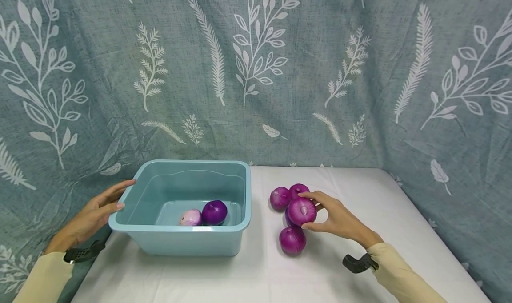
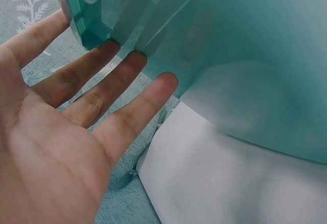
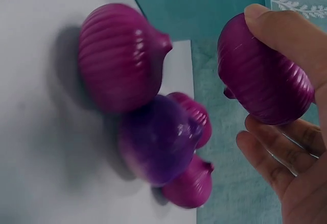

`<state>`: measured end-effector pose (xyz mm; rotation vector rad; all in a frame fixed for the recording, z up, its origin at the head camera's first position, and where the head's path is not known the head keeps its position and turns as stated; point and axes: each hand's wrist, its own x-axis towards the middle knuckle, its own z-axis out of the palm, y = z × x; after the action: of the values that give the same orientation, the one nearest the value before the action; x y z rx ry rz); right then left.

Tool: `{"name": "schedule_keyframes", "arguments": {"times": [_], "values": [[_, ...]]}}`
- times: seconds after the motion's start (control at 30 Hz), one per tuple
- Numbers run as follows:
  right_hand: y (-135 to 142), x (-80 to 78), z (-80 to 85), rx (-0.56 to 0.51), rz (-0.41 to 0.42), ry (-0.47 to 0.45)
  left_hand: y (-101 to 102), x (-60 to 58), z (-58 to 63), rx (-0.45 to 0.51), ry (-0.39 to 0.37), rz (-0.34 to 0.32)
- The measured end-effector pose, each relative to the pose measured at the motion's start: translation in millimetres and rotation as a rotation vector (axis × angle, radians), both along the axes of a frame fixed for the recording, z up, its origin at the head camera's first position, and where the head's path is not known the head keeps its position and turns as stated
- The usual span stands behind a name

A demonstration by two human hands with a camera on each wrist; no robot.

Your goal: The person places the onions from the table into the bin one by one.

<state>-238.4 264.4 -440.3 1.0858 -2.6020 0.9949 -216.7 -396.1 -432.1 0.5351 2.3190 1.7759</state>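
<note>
My right hand pinches a red onion between thumb and fingers, lifted above other onions. In the right wrist view the held onion hangs clear of the pile. Beneath it lies a dark purple onion, mostly hidden in the head view. Two red onions sit behind and another red onion in front. My left hand rests at the left rim of a light blue tub. Its fingers stretch fairly straight against the outer wall. Inside the tub are a pale pink onion and a dark purple onion.
A white cloth covers the table, whose right edge slants toward the front. Blue-green curtains with white leaf prints hang behind and at both sides. The tub's right wall stands between its inside and the onion pile.
</note>
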Motion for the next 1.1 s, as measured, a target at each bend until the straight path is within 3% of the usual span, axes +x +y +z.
{"name": "schedule_keyframes", "arguments": {"times": [0.6,0.9,1.1], "values": [[-50,-19.8,25.1,-0.051,0.107,-0.019,0,1.0,1.4,0.017,0.016,-0.023],[-69,-25.0,34.5,-0.038,0.118,0.031,-1,1.4,1.9,-0.035,0.008,-0.011],[-81,-27.5,42.9,-0.046,0.133,0.055,0,2.7,3.4,-0.016,-0.015,0.008]]}}
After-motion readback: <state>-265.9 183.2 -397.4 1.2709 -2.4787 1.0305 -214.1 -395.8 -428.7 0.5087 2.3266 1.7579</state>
